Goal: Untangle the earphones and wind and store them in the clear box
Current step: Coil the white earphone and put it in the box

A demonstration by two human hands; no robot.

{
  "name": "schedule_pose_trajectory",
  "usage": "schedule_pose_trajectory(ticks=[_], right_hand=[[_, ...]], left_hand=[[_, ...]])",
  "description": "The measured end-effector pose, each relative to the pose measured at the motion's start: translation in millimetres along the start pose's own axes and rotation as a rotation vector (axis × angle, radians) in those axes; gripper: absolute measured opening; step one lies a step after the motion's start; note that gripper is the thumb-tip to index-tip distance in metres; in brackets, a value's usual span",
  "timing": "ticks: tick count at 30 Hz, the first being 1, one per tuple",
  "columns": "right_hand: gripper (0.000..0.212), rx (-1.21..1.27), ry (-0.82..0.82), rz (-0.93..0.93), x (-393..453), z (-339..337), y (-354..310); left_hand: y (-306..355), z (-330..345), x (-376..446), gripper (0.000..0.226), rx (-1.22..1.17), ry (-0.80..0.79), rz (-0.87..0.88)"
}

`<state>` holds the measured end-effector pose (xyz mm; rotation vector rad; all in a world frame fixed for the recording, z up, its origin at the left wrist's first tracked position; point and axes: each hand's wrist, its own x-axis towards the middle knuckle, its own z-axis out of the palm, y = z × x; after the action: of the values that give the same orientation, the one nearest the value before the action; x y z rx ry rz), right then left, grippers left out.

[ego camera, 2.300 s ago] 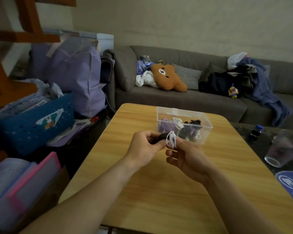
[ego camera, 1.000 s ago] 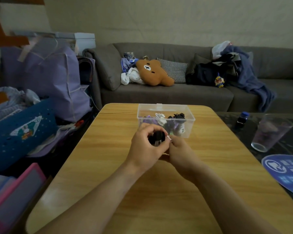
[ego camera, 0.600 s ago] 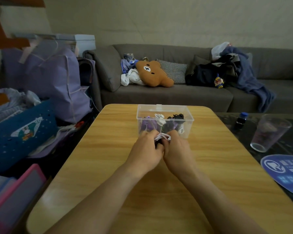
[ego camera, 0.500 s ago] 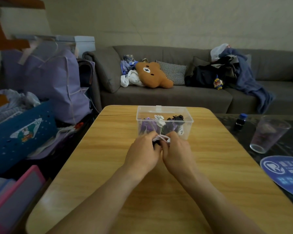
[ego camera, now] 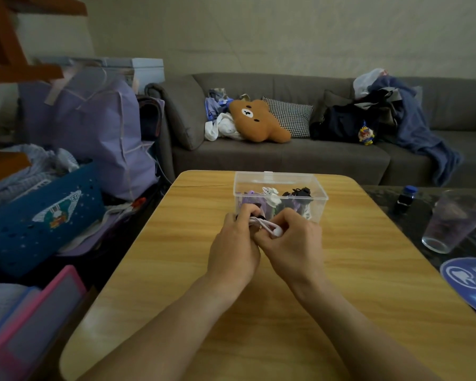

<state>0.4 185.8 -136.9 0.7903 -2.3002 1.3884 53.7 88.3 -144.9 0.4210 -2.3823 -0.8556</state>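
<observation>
both hands met over the wooden counter [ego camera: 341, 270], just in front of the clear box [ego camera: 320, 200]. my left hand [ego camera: 232, 250] had its grip curled around the bundled white earphones [ego camera: 267, 225], the fingers closed over one end of the coil along with something dark that i could not make out. my right hand [ego camera: 294, 243] pinched the other end, where a rounded white piece showed between thumb and fingers. the two hands touched each other at the knuckles. the box stood open-topped behind them, already holding several wound cords in white, black and purple. off to my right, on a darker surface, stood a clear plastic cup [ego camera: 456, 221] and a small dark bottle with a blue cap [ego camera: 406, 198]. beyond the counter ran a grey sofa [ego camera: 286, 158] carrying a brown bear cushion [ego camera: 256, 121], and a blue basket [ego camera: 39, 215] sat at my left.
</observation>
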Motion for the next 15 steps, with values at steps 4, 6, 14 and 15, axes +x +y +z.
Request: schedule_pose_trajectory(ticks=[4, 6, 14, 15], right_hand=[[0.024, 0.086, 0.016, 0.049, -0.6, 0.3, 2.4], [0.023, 0.130, 0.006, 0.076, -1.8, -0.6, 1.2], [0.014, 0.234, 0.063, 0.159, -3.6, 5.7, -2.2], [0.014, 0.247, 0.051, 0.181, -2.6, 5.3, -3.0]], left_hand=[[-7.8, 7.0, 2.9, 0.042, -0.156, -0.005, 0.004], [-11.4, 9.7, 4.0, 0.040, -0.236, -0.016, -0.007], [-7.2, 6.7, 10.1, 0.031, -0.501, 0.036, -0.049], [-7.5, 7.2, 9.8, 0.034, -0.506, 0.034, -0.048]])
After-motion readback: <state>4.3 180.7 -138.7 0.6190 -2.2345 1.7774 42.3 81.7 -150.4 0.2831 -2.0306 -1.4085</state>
